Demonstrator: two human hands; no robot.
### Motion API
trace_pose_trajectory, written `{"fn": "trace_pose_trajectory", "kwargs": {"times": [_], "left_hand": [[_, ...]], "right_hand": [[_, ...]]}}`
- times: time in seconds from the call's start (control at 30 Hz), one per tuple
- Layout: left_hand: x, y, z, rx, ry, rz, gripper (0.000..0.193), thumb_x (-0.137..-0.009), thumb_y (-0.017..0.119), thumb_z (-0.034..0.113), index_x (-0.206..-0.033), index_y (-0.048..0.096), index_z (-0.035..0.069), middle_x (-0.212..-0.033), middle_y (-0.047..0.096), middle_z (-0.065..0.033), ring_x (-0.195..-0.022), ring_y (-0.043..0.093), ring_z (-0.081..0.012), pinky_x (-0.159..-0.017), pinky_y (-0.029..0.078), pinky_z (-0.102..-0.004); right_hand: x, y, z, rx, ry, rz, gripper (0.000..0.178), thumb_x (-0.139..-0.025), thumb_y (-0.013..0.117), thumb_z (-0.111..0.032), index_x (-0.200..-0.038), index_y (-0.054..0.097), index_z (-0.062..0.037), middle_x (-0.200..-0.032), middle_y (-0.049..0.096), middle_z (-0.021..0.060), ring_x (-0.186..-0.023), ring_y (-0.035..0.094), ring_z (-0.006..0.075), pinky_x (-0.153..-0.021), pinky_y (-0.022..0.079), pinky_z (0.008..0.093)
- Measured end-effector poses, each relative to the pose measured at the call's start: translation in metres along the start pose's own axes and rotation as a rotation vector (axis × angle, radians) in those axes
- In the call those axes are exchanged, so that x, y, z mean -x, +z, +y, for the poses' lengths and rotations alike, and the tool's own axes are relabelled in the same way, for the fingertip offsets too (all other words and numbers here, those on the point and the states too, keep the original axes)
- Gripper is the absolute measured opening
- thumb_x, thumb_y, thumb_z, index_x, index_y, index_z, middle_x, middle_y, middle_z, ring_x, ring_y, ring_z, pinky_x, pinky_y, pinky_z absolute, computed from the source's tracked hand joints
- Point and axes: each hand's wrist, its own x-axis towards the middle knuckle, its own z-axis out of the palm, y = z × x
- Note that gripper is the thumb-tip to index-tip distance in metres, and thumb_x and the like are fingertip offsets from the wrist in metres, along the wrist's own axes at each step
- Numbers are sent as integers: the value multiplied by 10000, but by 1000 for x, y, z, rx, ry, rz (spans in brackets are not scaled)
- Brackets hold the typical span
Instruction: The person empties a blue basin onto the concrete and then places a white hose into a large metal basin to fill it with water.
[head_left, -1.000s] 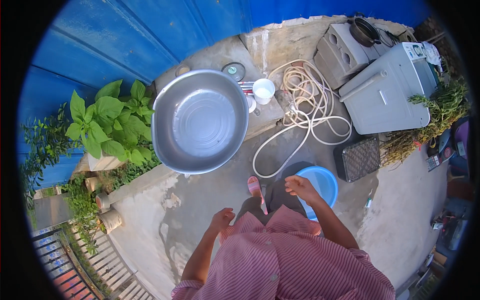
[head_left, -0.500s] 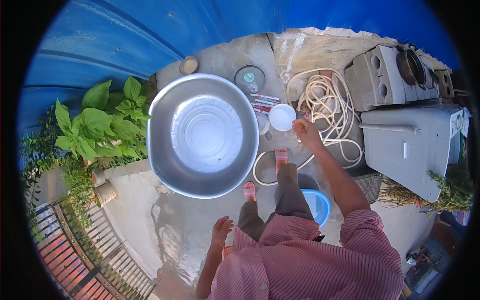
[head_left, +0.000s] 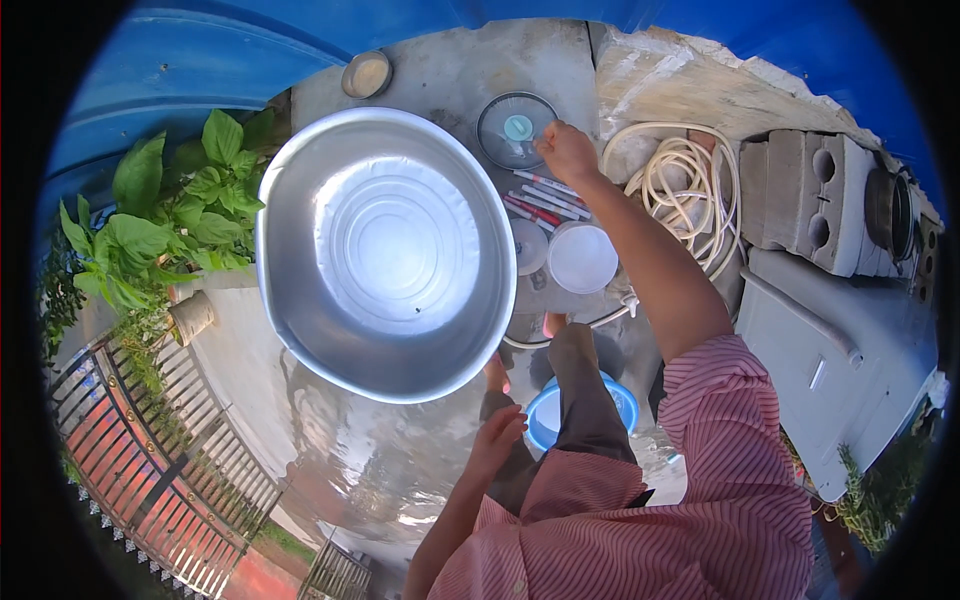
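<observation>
My right hand [head_left: 568, 153] reaches forward to the right rim of a shallow, dark-rimmed round dish [head_left: 495, 145]. Its fingers are curled in; whether they grip the rim or anything else is hidden. A turquoise round piece [head_left: 518, 128] sits in the dish. Close below lie several slim white and red pens or markers [head_left: 550, 197], beside a white tub [head_left: 583, 258] and a pale round lid [head_left: 528, 247]. My left hand [head_left: 502, 432] hangs low in front of me, empty, with loosely bent fingers apart. A large aluminium basin [head_left: 400, 370] fills the left middle.
A blue basin [head_left: 626, 405] stands by my legs. Coiled cream hose [head_left: 668, 185] lies to the right, near hollow concrete blocks [head_left: 790, 190] and a grey panel [head_left: 830, 370]. Green plants [head_left: 190, 215] flank the left; a small round bowl [head_left: 366, 75] stands at the back against blue sheeting.
My right hand has moved forward from beside the white tub to the round dish. My left hand has shifted right, and the whole view has turned and moved closer.
</observation>
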Motion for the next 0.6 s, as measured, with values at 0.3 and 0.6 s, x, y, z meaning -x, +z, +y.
{"fn": "trace_pose_trajectory", "kwargs": {"times": [0.3,0.6], "left_hand": [[-36,50,60,198,22,-70,300,-816,464,149,-1069,429,-8,-940,533,-74,-834,513,-117,-725,397,-233],[-71,57,65,288,-48,-164,323,-810,480,178,-1081,420,13,-929,525,-54,-815,521,-113,-712,405,-228]], "right_hand": [[-48,22,-22,329,-68,-110,235,-711,521,-243,-867,553,-70,-905,535,146,-836,535,285,-703,439,364],[-12,-65,-3,-43,-276,87,189,-695,548,-197,-706,513,-12,-652,540,135,-588,546,270,-544,429,344]]}}
